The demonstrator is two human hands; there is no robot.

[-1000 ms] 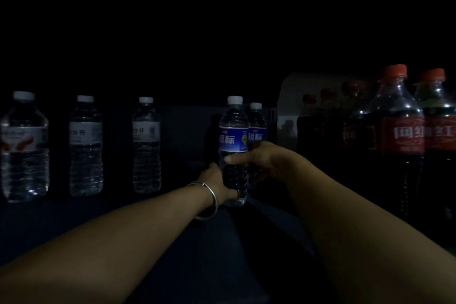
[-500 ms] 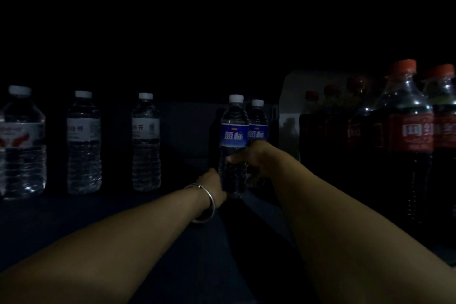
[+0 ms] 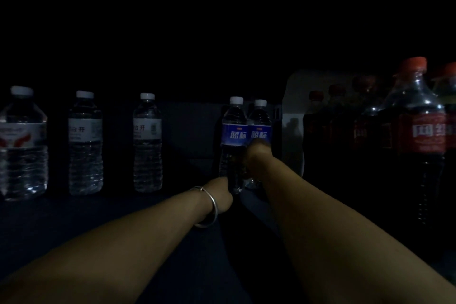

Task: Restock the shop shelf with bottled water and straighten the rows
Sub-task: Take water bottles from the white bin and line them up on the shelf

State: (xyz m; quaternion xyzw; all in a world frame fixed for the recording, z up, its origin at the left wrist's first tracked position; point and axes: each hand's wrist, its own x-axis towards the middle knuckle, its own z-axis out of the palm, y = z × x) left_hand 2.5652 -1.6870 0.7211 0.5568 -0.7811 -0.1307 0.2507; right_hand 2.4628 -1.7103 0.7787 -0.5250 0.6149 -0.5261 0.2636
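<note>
Dim shelf, barely lit. At centre, two blue-label water bottles upright and touching side by side: front blue-label bottle and, at its 3 o'clock, second blue-label bottle. Left hand curled round the base of the front bottle, a silver bangle on the wrist. Right hand closed against the middles of the pair, just under the labels (which bottle it grips, cannot tell). Toward 9 o'clock, well apart, three clear bottles in a loose line: white-label bottle, another white-label bottle, red-patterned bottle. Between the nearest of these and the blue pair, a wide bare gap of shelf. Toward 3 o'clock, a pale divider, then crowded dark cola bottles with red caps, hemming in the right forearm. Open shelf in front, toward 6 o'clock.
</note>
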